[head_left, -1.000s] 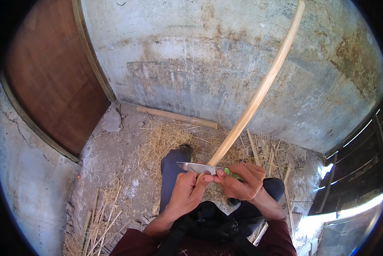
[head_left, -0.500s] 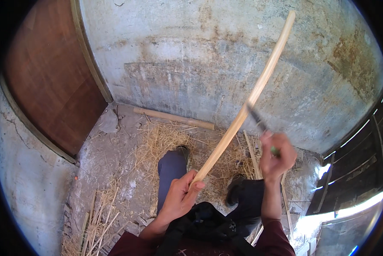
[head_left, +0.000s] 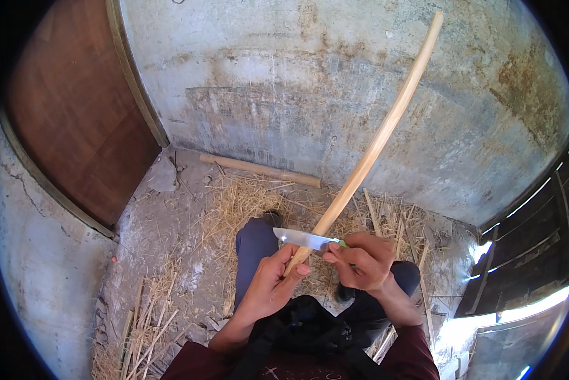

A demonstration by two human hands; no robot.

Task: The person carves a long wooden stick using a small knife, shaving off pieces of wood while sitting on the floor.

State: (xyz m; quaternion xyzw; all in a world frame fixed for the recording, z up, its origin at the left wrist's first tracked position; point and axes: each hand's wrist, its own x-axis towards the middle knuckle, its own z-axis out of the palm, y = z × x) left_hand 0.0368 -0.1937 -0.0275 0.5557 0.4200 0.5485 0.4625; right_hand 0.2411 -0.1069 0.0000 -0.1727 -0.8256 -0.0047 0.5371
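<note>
My left hand (head_left: 273, 282) is closed round the near end of a long, slightly curved, pale wooden pole (head_left: 376, 151). The pole slants up and away to the right, its far end raised in front of the wall. In my right hand (head_left: 363, 261) is a knife (head_left: 303, 239) with a green handle, most of it hidden by my fingers. Its shiny blade lies across the pole just above my left thumb and points left. My right thumb is pressed near the base of the blade.
A stained concrete wall (head_left: 259, 76) stands ahead, with a round pole (head_left: 262, 170) lying along its foot. Straw-like shavings (head_left: 240, 209) and thin strips (head_left: 148, 329) litter the floor. A brown door (head_left: 75, 107) is at the left, dark boards (head_left: 525, 247) at the right.
My right hand has drawn the knife down along the pole, toward my left hand, and the blade has turned to point left. My left hand keeps its hold on the pole.
</note>
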